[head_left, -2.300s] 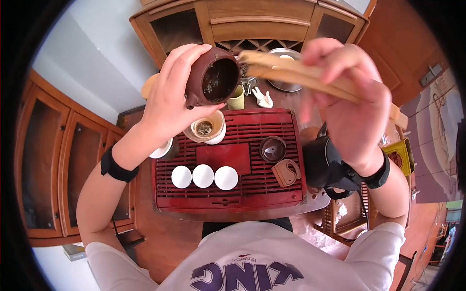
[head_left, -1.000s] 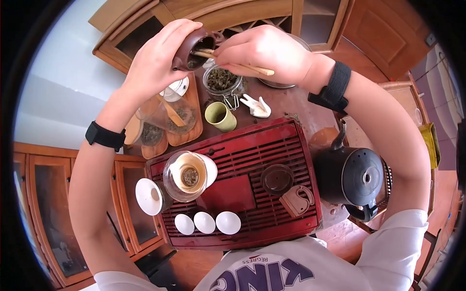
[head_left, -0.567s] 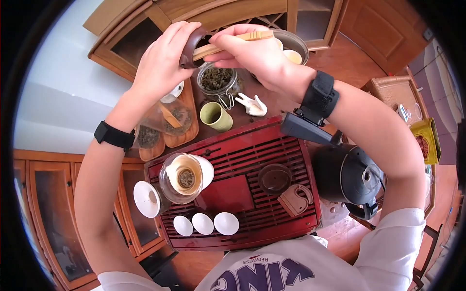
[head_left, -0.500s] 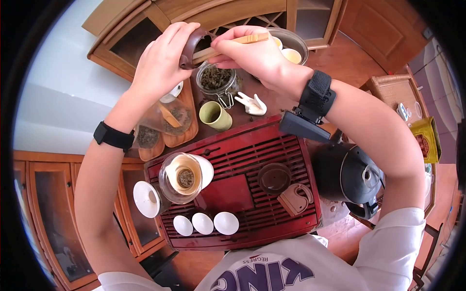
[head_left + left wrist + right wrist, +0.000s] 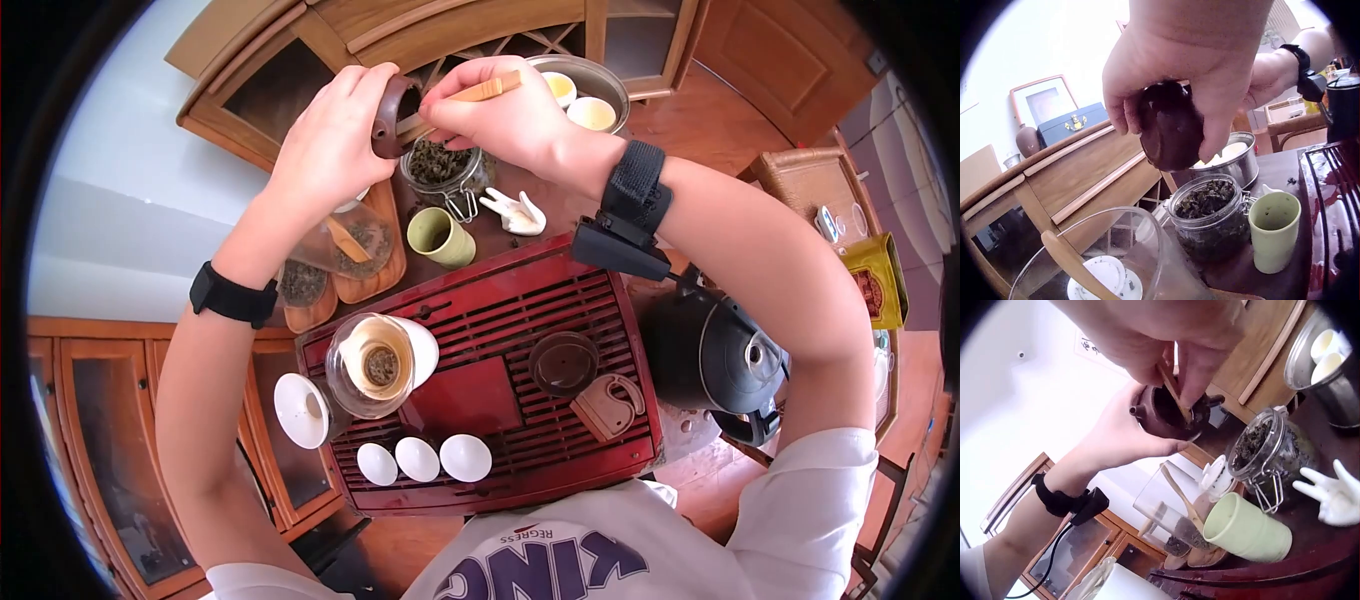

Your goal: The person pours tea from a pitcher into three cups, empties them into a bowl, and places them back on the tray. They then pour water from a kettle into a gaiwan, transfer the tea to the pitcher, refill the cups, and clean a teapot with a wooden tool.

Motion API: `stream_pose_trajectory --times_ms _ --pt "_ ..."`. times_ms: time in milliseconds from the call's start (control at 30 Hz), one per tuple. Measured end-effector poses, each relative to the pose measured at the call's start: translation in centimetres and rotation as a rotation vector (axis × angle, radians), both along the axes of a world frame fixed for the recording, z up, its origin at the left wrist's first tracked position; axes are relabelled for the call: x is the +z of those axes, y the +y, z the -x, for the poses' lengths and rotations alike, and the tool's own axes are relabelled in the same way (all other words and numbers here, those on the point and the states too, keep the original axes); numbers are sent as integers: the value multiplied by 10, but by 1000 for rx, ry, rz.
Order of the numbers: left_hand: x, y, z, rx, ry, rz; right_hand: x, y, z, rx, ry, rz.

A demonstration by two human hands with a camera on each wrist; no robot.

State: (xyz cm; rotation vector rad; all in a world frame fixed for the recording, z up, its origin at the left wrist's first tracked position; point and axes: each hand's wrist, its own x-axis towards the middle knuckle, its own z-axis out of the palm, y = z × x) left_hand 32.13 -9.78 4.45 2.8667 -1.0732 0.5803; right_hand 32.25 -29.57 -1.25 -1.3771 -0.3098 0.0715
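My left hand (image 5: 330, 135) grips a dark brown clay teapot (image 5: 388, 122) round its body and holds it tilted on its side. Its mouth faces right, toward my right hand (image 5: 515, 115). Between thumb and fingers, the right hand pinches bamboo tongs (image 5: 490, 88). In the right wrist view the tips of the tongs (image 5: 1175, 395) reach into the pot's mouth, where the dark inside hides them. Just below the pot stands an open glass clip-top jar (image 5: 1209, 215) of dark tea leaves, which the pot overlaps in the head view.
The red slatted tea tray (image 5: 560, 470) bears several white cups, a strainer (image 5: 380, 365) with leaves and a brown lid (image 5: 565, 363). A green cup (image 5: 442, 238) and a white hand-shaped ornament (image 5: 515, 212) stand behind it. A black kettle (image 5: 715, 350) is at right, a metal basin (image 5: 612, 80) behind.
The tongs have come from beside the teapot into its mouth. Over the last half second both hands and the pot have sunk slightly toward the jar. The head view has shifted.
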Motion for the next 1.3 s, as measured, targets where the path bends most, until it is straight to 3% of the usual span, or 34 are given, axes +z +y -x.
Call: stream_pose_trajectory --times_ms 100,367,467,533,567,933,1000,1067,1200,1300 --pt "1 2 2 34 21 -25 3 -8 -10 -167 -205 294" --pt "6 1 4 159 132 -94 24 -9 -4 -153 -224 264" --pt "6 -1 7 176 157 -74 16 0 -5 -35 -191 177" --pt "7 -3 7 186 175 -56 10 0 -4 -32 -307 400" --pt "7 -3 8 196 194 -37 8 -1 -5 -52 -328 390" --pt "6 -5 10 300 294 -165 31 -18 -6 -85 -236 398" --pt "6 -7 10 292 290 -165 36 -15 0 173 -150 374" --pt "7 -10 10 308 300 -81 32 -13 4 220 -166 443" --pt "9 -11 6 310 316 -103 31 -20 -9 38 -89 438" --pt "8 -9 6 351 344 -131 40 -36 -15 17 -51 497"
